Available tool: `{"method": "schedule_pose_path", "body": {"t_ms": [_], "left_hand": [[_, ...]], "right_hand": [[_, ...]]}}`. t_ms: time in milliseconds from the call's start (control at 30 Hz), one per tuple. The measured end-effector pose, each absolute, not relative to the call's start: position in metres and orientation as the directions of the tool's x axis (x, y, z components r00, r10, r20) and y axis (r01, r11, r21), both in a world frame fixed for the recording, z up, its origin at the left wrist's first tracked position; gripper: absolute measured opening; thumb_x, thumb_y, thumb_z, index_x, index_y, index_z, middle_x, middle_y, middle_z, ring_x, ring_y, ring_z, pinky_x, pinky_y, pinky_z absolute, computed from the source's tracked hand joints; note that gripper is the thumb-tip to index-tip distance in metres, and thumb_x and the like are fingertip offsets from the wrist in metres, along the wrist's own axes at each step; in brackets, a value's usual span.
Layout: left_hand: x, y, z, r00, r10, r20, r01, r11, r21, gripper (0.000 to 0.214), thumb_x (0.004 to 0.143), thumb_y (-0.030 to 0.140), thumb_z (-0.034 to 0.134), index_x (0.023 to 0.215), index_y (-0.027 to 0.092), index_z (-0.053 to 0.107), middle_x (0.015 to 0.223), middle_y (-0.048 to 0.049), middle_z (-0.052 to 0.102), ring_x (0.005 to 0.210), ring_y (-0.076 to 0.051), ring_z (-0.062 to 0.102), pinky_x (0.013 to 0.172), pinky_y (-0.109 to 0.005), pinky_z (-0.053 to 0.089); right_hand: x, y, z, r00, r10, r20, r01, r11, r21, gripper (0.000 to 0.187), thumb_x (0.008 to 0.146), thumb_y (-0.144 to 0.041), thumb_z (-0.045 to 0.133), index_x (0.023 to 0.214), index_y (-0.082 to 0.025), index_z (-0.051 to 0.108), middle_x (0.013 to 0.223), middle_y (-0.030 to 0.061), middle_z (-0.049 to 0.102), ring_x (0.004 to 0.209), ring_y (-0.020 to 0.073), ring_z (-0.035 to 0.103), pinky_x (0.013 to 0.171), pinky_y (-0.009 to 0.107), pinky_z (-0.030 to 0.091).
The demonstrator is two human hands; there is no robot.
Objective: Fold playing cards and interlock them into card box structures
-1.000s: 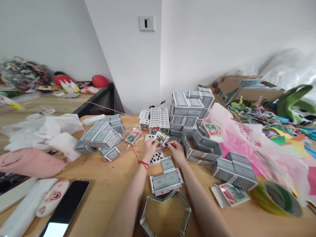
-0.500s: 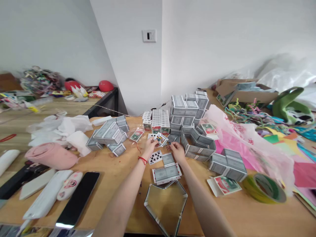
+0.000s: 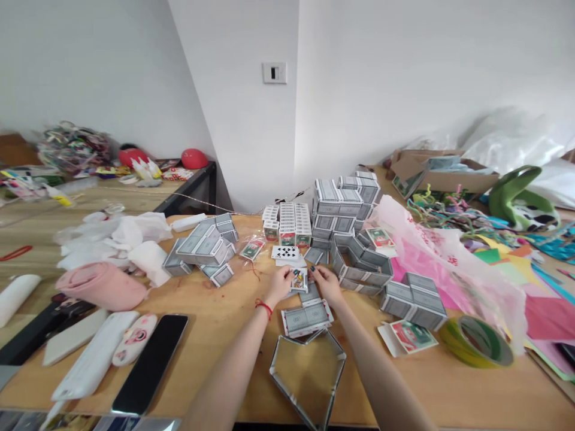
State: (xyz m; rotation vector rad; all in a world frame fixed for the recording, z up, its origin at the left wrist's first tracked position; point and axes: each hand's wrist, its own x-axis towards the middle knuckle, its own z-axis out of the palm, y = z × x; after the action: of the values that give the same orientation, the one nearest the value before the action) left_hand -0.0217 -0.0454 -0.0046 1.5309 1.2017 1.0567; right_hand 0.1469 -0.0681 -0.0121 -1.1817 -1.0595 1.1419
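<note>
Wood table [image 3: 215, 314] w/ things mostly set toward sides & back, prob. to leave working room in the middle. At back, rt of centre: tall stack of card-covered blocks [image 3: 336, 203], several layers high, likely put there to stay out of elbow range. Rt of that: pink-white plastic bag [image 3: 426, 245], crumpled. Lt of centre: smaller cluster of blocks [image 3: 202, 242], top one seemingly resting across others for support. At near edge, between forearms: pointed frame [image 3: 293, 398] of joined cards, standing on edge, open-topped; presumably set close for easy access. Just beyond: panel of cards [image 3: 308, 317], backs up, flat, overlapping. Lt hand [image 3: 279, 284]: thumb & fingertips pinching lt side of face card [image 3: 299, 282], grip prob. small so as to leave most of card in sight. Rt hand [image 3: 327, 284]: fingers drawn narrow by card's rt edge, maybe for steadying or lining up; can't tell if touching. Phone [image 3: 150, 362] & tape roll [image 3: 478, 341] on opp. sides, well apart from hands, seemingly parked. Smallest: that face card, picture up, between both hands, past panel but nearer than spade card [image 3: 285, 252].
</note>
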Motion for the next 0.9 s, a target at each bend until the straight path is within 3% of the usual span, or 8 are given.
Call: {"method": "schedule_pose_path", "body": {"t_ms": [133, 300, 533, 667, 800, 900], "left_hand": [[-0.008, -0.046, -0.006, 0.180, 0.981, 0.074, 0.314, -0.128, 0.941, 0.012, 0.074, 0.021, 0.051, 0.065, 0.016, 0.057, 0.059, 0.0019, 0.054, 0.059, -0.012, 0.045, 0.057, -0.022, 0.030], [0.010, -0.047, -0.005, 0.142, 0.988, 0.066, 0.337, -0.111, 0.935, 0.016, 0.077, 0.024, 0.048, 0.064, 0.016, 0.054, 0.056, 0.0019, 0.050, 0.055, -0.012, 0.043, 0.055, -0.023, 0.029], [0.005, -0.048, 0.000, 0.165, 0.982, 0.086, 0.213, -0.121, 0.970, 0.021, 0.081, 0.032, 0.045, 0.077, 0.015, 0.057, 0.069, -0.0008, 0.056, 0.063, -0.013, 0.049, 0.060, -0.023, 0.038], [-0.002, -0.047, 0.002, 0.227, 0.972, 0.057, 0.066, -0.074, 0.995, 0.017, 0.077, 0.027, 0.049, 0.084, 0.015, 0.058, 0.069, 0.0002, 0.056, 0.062, -0.012, 0.049, 0.059, -0.023, 0.038], [-0.003, -0.046, 0.001, 0.209, 0.978, 0.024, 0.038, -0.033, 0.999, 0.017, 0.073, 0.020, 0.050, 0.088, 0.016, 0.057, 0.060, 0.0033, 0.050, 0.058, -0.011, 0.047, 0.057, -0.022, 0.036], [-0.003, -0.047, -0.003, 0.211, 0.977, 0.008, -0.008, -0.007, 1.000, 0.016, 0.073, 0.019, 0.049, 0.088, 0.015, 0.056, 0.065, 0.0013, 0.055, 0.062, -0.013, 0.051, 0.060, -0.023, 0.039]], "right_hand": [[0.142, -0.070, -0.010, 0.114, 0.993, 0.032, -0.082, 0.041, -0.996, 0.021, 0.062, -0.033, 0.066, 0.078, -0.019, 0.063, 0.071, 0.0011, 0.065, 0.065, 0.0162, 0.058, 0.064, 0.027, 0.044], [0.140, -0.068, -0.008, 0.116, 0.993, 0.013, -0.110, 0.026, -0.994, 0.017, 0.063, -0.031, 0.063, 0.073, -0.019, 0.056, 0.065, -0.0005, 0.063, 0.061, 0.0145, 0.055, 0.058, 0.024, 0.041], [0.135, -0.063, -0.011, 0.144, 0.989, -0.022, -0.175, 0.004, -0.985, 0.017, 0.064, -0.032, 0.061, 0.072, -0.020, 0.052, 0.061, -0.0016, 0.061, 0.057, 0.0136, 0.054, 0.057, 0.024, 0.041], [0.131, -0.062, -0.013, 0.156, 0.987, -0.035, -0.187, -0.005, -0.982, 0.017, 0.066, -0.033, 0.060, 0.075, -0.020, 0.054, 0.065, -0.0007, 0.062, 0.062, 0.0149, 0.057, 0.063, 0.026, 0.043], [0.133, -0.064, -0.010, 0.137, 0.990, -0.032, -0.176, -0.008, -0.984, 0.015, 0.066, -0.032, 0.060, 0.074, -0.020, 0.055, 0.065, -0.0006, 0.061, 0.065, 0.0159, 0.056, 0.062, 0.026, 0.043], [0.136, -0.069, -0.008, 0.109, 0.994, -0.025, -0.170, -0.006, -0.985, 0.013, 0.067, -0.031, 0.060, 0.073, -0.020, 0.057, 0.063, -0.0010, 0.060, 0.061, 0.0157, 0.055, 0.060, 0.026, 0.042]]}}
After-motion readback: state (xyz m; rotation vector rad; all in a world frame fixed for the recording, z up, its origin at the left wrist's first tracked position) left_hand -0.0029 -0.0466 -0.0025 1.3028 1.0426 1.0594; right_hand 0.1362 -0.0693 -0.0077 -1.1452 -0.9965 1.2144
